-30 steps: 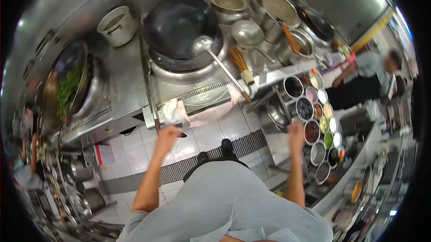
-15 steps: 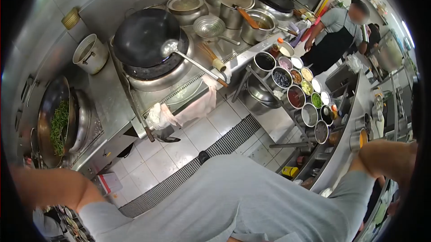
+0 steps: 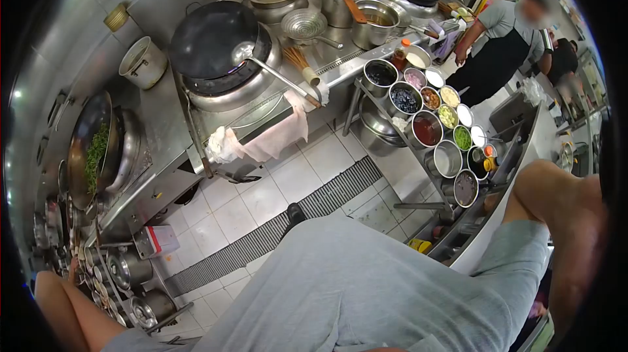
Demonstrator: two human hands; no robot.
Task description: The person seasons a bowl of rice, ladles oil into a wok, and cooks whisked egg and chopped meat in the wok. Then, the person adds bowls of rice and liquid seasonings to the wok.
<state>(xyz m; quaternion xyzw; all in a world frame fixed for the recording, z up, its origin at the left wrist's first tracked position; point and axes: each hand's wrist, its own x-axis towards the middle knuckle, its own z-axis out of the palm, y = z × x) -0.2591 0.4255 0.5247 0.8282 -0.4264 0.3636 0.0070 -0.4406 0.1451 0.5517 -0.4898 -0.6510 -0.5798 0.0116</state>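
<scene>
Both my arms are bent, with elbows out to the sides, and my hands lie outside the picture. My left arm shows at the lower left edge and my right arm at the right edge. What either hand holds or touches is hidden. In front of me a large black wok (image 3: 214, 39) sits on a steel burner, and a steel ladle (image 3: 278, 76) rests across its edge. Left of it, a tilted wok (image 3: 80, 150) holds chopped greens (image 3: 97, 154).
A rack of seasoning pots (image 3: 428, 128) stands to the right, beyond a floor drain grate (image 3: 333, 190). A perforated strainer (image 3: 304, 24), a bamboo brush (image 3: 302, 64) and several stockpots line the stove. A co-worker in a black apron (image 3: 492, 67) stands at the back right.
My view has shifted and turned slightly. My left arm has dropped lower, uncovering pots at the lower left. My right elbow appears higher. The ladle and woks stay in place.
</scene>
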